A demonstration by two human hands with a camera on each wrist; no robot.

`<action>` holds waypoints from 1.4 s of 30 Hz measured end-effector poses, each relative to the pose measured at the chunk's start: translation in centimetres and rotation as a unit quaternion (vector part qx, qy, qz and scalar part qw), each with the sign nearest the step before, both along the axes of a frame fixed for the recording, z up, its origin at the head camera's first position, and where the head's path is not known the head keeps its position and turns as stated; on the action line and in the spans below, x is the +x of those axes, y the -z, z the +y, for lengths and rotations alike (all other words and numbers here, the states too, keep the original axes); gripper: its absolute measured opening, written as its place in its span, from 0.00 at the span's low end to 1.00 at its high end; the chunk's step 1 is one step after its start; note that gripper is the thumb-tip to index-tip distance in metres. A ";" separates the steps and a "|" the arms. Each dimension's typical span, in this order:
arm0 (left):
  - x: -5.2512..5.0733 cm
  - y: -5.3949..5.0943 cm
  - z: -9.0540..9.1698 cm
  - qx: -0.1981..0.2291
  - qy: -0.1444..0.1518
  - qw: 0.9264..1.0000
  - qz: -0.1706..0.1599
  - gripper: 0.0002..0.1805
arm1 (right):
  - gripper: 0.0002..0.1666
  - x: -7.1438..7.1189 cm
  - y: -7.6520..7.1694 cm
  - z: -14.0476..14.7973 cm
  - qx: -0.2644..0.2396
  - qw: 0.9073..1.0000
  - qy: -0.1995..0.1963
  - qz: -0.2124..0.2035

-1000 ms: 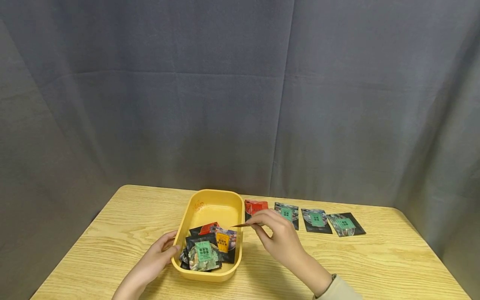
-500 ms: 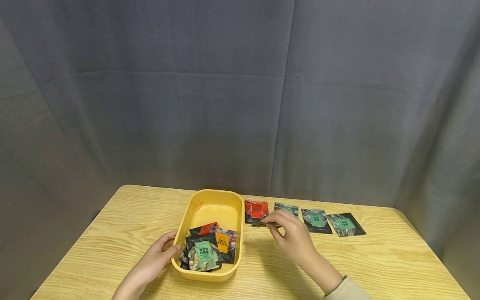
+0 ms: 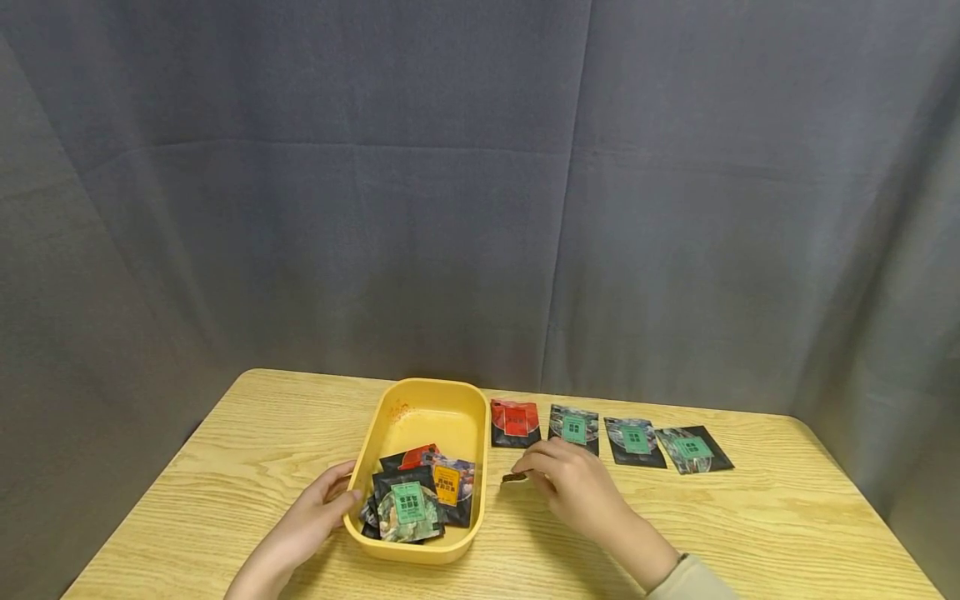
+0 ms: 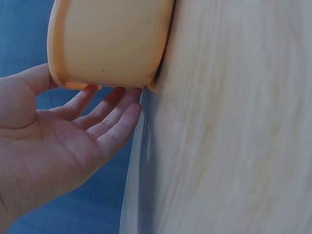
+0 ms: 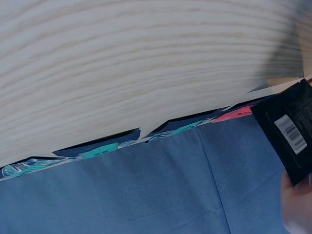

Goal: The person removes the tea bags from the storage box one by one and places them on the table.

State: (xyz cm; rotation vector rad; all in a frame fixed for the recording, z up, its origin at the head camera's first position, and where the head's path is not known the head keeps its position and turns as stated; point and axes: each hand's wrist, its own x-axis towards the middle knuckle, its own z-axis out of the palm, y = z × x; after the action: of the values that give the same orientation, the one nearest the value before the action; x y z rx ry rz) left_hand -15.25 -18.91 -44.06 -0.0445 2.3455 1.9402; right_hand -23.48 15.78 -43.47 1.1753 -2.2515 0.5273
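My left hand holds the near left side of a yellow plastic bin. In the left wrist view the fingers touch the bin's outer wall and the thumb lies at its rim. Small flat sachets lie inside: a green-labelled one on top, a yellow-labelled one beside it, and a red one partly covered. My right hand pinches another sachet, seen nearly edge-on, just right of the bin. The right wrist view shows this sachet's black back with a white barcode.
Along the wooden table's far side lie a red sachet and green-labelled sachets in a row. A grey curtain hangs behind the table.
My right hand has carried the sachet from above the bin's right edge to the right, then lowered it toward the table in front of the red sachet. The left hand stays put.
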 end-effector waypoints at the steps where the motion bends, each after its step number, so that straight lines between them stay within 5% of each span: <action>1: 0.0 0.0 0.0 0.001 0.000 1.000 -0.001 0.29 | 0.20 0.0 0.0 0.0 0.006 1.000 0.001 -0.007; 20: -0.1 0.0 0.1 0.000 -0.007 1.000 0.001 0.29 | 0.13 0.5 0.5 -1.0 0.142 0.985 0.011 -0.098; 42: -0.2 0.1 0.1 -0.005 -0.001 1.000 0.001 0.28 | 0.17 0.4 1.0 -1.3 0.175 0.978 0.033 -0.109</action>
State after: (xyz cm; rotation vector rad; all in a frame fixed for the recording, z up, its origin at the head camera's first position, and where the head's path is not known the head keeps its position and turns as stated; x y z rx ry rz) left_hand -15.40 -18.83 -44.14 -0.0464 2.3574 1.9290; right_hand -23.08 14.47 -44.48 1.2533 -2.6413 0.2464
